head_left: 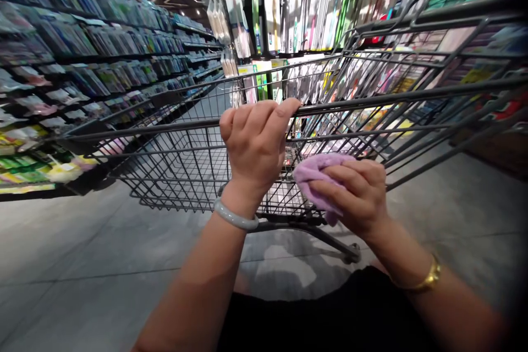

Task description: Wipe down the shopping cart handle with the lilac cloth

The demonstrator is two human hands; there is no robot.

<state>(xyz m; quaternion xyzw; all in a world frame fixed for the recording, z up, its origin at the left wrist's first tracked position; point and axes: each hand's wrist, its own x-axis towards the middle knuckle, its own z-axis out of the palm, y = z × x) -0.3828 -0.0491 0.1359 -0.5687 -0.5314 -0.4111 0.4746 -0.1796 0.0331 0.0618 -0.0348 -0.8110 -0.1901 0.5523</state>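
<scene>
A dark metal shopping cart (181, 162) stands sideways in front of me. My left hand (258, 140) is closed around the top rail (165, 128) of its side, knuckles up, with the thumb along the bar. Bunched in my right hand (361, 192) is a light purple cloth (313, 173), its fingers wrapped over the folds. That hand is just below the rail, to the right of my left hand, close to the wire side. Whether the cloth touches the wires I cannot tell.
Ahead rises a lit shelf rack (289, 16) with packaged toothbrushes and price tags. Long shelves of packets (124, 38) line the left side. A cart wheel (351, 253) rests on the grey floor (82, 269). More goods (495, 71) show blurred at the right.
</scene>
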